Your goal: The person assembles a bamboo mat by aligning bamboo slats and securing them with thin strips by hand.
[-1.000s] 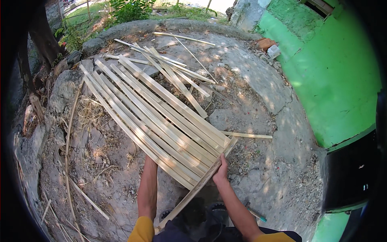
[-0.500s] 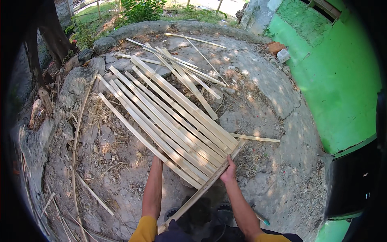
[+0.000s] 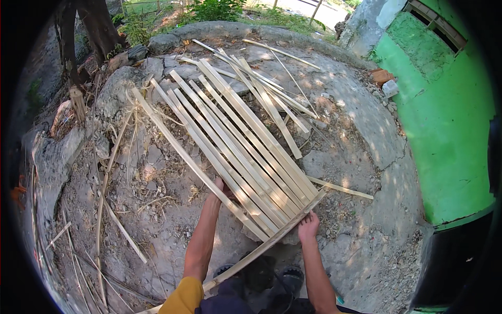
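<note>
A panel of pale slats [image 3: 246,152], apparently split bamboo, lies slantwise before me, its strips side by side with narrow gaps. Across their near ends runs a long crosspiece [image 3: 261,247]. My right hand [image 3: 308,226] is closed at the crosspiece's right end, fingers on its edge. Around the leftmost slat [image 3: 180,149], which stands apart from the others and bows outward, my left hand [image 3: 222,189] is closed from below; the slat and the shade partly hide its fingers.
Loose strips [image 3: 272,97] lie crossed beyond the panel, and a longer strip [image 3: 104,193] lies at the left. The ground is cracked and rubbly. A green wall [image 3: 444,131] rises at the right, a tree trunk [image 3: 97,31] at the far left. My shoes [image 3: 293,276] are below the crosspiece.
The view has shifted, so the surroundings sit farther right. The leftmost slat's far end has swung outward, widening its gap. My left hand has moved up along that slat.
</note>
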Tool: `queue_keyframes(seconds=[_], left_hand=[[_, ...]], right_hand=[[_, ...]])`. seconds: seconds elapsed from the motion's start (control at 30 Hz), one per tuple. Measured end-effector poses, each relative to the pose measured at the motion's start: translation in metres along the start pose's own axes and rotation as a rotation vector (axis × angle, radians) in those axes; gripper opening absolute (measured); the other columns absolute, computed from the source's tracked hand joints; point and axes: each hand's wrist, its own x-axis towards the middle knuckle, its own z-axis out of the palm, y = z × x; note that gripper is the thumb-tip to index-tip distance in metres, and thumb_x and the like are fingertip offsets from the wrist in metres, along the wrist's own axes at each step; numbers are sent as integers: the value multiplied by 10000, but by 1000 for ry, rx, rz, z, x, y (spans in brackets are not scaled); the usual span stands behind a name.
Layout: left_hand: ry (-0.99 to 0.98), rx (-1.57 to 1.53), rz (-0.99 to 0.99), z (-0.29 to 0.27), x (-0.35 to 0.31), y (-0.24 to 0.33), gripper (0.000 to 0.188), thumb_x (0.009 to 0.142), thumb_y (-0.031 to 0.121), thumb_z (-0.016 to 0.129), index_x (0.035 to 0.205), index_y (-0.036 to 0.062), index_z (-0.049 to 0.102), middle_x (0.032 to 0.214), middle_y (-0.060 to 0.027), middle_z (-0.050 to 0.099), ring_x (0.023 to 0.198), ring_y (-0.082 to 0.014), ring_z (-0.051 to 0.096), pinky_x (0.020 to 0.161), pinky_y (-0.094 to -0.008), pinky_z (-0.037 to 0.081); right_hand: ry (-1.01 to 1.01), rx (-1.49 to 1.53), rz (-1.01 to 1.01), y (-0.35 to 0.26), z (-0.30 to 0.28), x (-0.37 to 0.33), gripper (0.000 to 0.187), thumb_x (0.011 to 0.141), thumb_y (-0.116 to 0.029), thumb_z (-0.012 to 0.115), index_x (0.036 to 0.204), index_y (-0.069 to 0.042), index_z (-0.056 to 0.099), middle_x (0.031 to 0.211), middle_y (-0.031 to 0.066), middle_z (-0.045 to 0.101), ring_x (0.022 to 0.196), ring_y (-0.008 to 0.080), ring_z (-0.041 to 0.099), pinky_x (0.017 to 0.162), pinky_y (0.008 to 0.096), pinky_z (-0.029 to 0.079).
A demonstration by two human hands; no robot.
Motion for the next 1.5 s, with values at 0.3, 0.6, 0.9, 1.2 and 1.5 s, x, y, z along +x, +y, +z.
queue_keyframes(seconds=[0.3,0.6,0.9,1.2,1.5], left_hand=[[-131,-636,350,-36,-27,5,814,1031,650,257,1368,-61,465,1421,-246,533,1302,-400,546,1062,-558,491],[379,73,604,6,-74,40,373,1052,261,508,1293,-14,434,1092,-142,641,828,-179,627,665,-344,554],[469,744,581,-9,-44,47,439,850,54,720,1228,-28,511,1041,-149,689,894,-217,689,795,-356,563],[397,547,510,13,-64,52,373,885,-8,667,1213,1,490,1046,-114,693,879,-206,709,659,-361,630],[357,342,575,1,-53,42,373,917,-10,639,1267,4,512,1076,-113,699,845,-198,712,614,-340,618]], right_hand=[[57,-875,-820,-51,55,-45,453,857,-16,608,1309,-42,601,1382,136,544,1309,292,509,1077,394,409],[-253,-1338,-942,-22,47,-57,328,807,27,624,1101,-85,717,1255,122,610,1180,301,579,928,382,486],[-320,-1378,-862,-20,41,-67,325,799,3,644,1110,-78,699,1202,151,601,1174,351,585,1013,435,471],[-436,-1383,-766,0,24,-78,320,803,22,642,1108,-57,696,1078,109,614,931,267,656,840,370,549],[-16,-1106,-433,49,-13,-92,223,888,-58,708,1085,-2,620,950,130,677,737,165,705,636,299,574]])
